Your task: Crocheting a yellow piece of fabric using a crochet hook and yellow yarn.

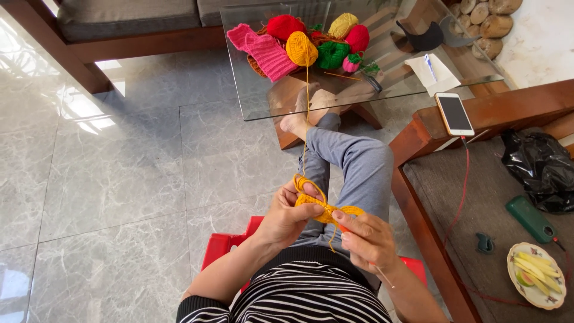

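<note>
Keep the yarn strand [305, 119] lightly taut btw the orange yarn ball [301, 49] on the glass table [382, 98] and your left hand [289, 216]. It runs straight down past your crossed legs and loops over the left fingers, so let those fingers meter it, not yank it. Hold the small orange crochet piece [329, 210] close to the working edge so stitches don't twist.

Left grip: closed, thumb and fingers pinching the left end of the piece, w/ yarn looped round the fingers above. Right hand [368, 242]: also closed, fingertips on the right end of the piece and pinching what looks like a thin hook; its tip is hidden in the yarn, can't tell exactly.

The piece sits btw both hands, above your lap, well apart from the pink knit [263, 51] and other yarn balls [335, 45] on the table.
</note>
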